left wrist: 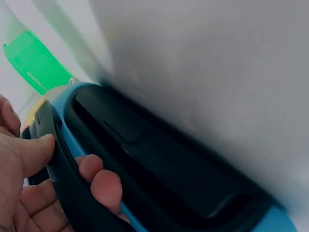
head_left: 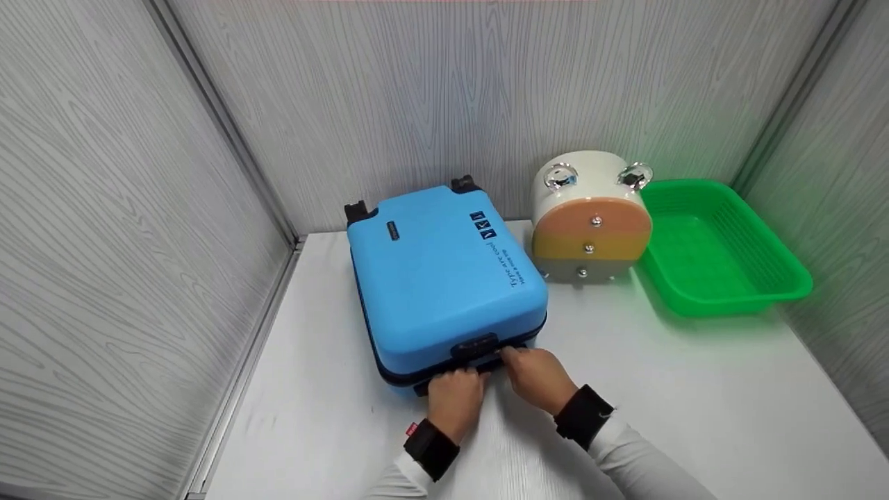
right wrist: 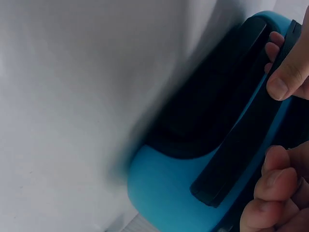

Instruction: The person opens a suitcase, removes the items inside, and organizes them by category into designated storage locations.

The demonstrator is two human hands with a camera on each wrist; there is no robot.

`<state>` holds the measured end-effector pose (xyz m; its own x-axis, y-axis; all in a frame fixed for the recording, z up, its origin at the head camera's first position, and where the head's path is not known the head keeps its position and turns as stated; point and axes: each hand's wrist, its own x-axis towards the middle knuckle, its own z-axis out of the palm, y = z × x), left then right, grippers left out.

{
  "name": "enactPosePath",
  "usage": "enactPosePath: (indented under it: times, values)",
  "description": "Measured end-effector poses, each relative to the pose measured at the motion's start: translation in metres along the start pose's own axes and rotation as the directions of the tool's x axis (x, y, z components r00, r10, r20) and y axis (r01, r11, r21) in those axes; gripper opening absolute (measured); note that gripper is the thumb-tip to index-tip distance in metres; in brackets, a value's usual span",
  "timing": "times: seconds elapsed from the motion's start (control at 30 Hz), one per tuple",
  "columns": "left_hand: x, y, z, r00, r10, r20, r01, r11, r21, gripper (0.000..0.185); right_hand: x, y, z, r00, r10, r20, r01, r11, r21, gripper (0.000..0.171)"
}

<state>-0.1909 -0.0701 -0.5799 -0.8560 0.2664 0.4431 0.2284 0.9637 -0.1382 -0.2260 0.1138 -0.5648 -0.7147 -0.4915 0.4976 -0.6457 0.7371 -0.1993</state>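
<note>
A light-blue suitcase [head_left: 430,271] lies flat, its handle side facing me. My left hand [head_left: 456,399] grips the black carry handle [right wrist: 241,140] on that side. The left wrist view shows the thumb [left wrist: 41,150] on one face of the handle and fingertips [left wrist: 106,188] curled round the other. My right hand [head_left: 540,378] is just right of the left, at the black zipper seam. Its fingers [right wrist: 270,193] are curled and seem to pinch the zipper pull, which they mostly hide. A black lock [head_left: 476,345] sits above the handle.
Right of the suitcase stands a drawer box [head_left: 590,236] with round silver ears and banded drawer fronts. A green plastic basket [head_left: 736,302] is beyond it. Patterned panels [head_left: 444,83] enclose the white table [head_left: 298,430] at the back and both sides.
</note>
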Motion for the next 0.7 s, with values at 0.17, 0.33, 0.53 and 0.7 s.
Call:
enactPosePath:
  times: [0.17,0.33,0.53,0.7]
  values:
    - [0.001,-0.002,-0.002,1.000,0.009,0.019,-0.009,1.000,-0.019,0.046,0.002,0.003,0.002,0.999,0.030,-0.043,-0.029,1.000,0.003,0.017]
    - [0.002,-0.013,-0.011,0.989,0.101,-0.106,-0.124,0.962,-0.244,0.035,0.000,0.006,0.005,0.998,0.051,-0.030,-0.050,0.999,0.010,0.016]
    - [0.021,-0.038,-0.043,0.836,0.231,-0.497,-0.417,0.857,-0.303,0.048,-0.001,0.008,0.005,0.998,0.044,-0.046,-0.044,0.999,0.012,0.015]
    - [0.053,-0.084,-0.071,0.841,0.079,-0.535,-0.312,0.879,-0.361,0.026,0.001,0.007,0.007,0.998,0.041,-0.057,-0.038,0.998,0.042,0.018]
